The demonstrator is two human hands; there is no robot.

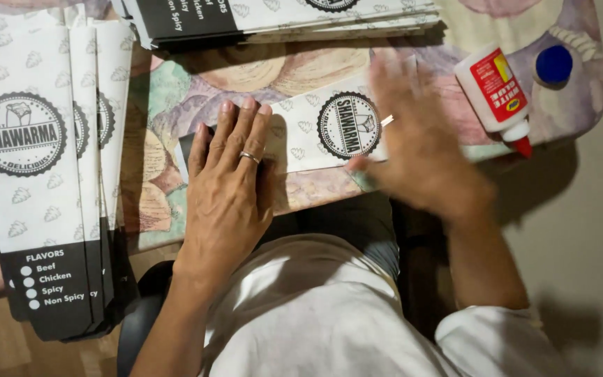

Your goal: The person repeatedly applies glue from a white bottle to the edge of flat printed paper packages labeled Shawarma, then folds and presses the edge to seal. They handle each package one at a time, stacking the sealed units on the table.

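Left hand (228, 174) lies flat, fingers together, pinning the printed paper sleeve (315, 132) to the table edge; right hand (420, 150) (blurred, fingers spread) sweeps over it, glue bottle (495, 89) just beyond

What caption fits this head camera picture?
Left hand presses a printed paper sleeve flat while the blurred right hand sweeps over it, beside a glue bottle.
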